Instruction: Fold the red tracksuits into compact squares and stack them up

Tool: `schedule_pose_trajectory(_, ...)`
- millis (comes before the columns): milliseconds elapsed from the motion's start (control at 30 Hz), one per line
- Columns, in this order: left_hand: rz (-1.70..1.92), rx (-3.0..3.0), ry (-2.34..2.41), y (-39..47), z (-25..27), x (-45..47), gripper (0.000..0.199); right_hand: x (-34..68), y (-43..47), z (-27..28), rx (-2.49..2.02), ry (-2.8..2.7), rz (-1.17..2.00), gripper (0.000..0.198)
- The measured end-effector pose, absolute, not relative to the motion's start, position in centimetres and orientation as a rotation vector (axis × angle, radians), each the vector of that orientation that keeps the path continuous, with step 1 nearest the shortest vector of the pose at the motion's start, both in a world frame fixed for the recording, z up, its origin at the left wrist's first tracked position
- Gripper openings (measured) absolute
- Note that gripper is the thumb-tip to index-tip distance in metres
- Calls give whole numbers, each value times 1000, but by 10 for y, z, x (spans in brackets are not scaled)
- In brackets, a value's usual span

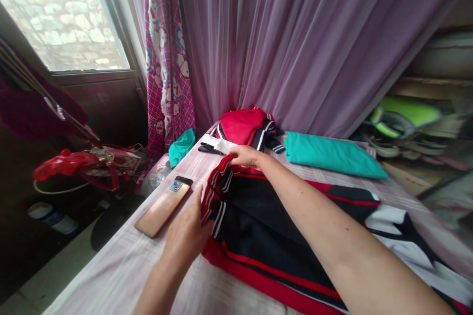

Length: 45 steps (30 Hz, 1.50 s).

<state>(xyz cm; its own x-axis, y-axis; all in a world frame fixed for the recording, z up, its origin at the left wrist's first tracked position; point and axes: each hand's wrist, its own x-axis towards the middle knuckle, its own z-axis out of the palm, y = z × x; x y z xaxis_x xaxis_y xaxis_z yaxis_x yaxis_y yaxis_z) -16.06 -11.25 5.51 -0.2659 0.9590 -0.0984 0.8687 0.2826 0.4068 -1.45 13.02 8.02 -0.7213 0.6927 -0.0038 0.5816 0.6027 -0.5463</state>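
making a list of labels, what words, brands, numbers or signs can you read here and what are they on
None can be read with certainty.
Phone: any marking on its back is too faint to read.
Patterned curtain: small marks among the cartoon figures, too small to read.
White and blue container: too blurred to read.
Striped garment: no lettering visible.

The right forearm (314, 206) hides a strip of the black-and-red garment (266, 216), and the frame trims that garment's border at five o'clock. Most fingers of the left hand (190, 229) are out of sight, so its hold on the striped cuffs (220, 216) cannot be told. Toward three o'clock the shelf (424, 87) blurs. At ten o'clock the window (66, 19) is cut off.
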Motion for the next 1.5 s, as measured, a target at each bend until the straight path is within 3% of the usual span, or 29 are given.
schedule_pose_trajectory(200, 132, 2071, 2153, -114, 104, -98, 79, 76, 126, 106, -1085, -2461, 808, 27)
schedule_pose_trajectory(333, -86, 2318, 1972, -112, 120, -35, 77, 147, 117, 101, -1152, -2351, 1024, 33)
schedule_pose_trajectory(667, -286, 2521, 1723, -120, 78, 91, 61, 258, 71, 27, -1429, -1818, 1171, 32)
schedule_pose_trajectory(933, -191, 2540, 1653, -115, 76, 102, 47, 265, 65, 14, -1513, -1732, 1103, 31)
schedule_pose_trajectory(1100, 41, 2445, 1407, -116, 61, 103, 62, 263, 75, 8, -1575, -1818, 830, 23)
schedule_pose_trajectory(1267, 324, 2449, 1123, -111, 56, 67, 34, 263, 69, -1, -1670, -1896, 652, 18)
schedule_pose_trajectory(1500, 318, 2604, 1405, -70, 48, -1, 45, 254, 60, 6, -1790, -1919, 483, 27)
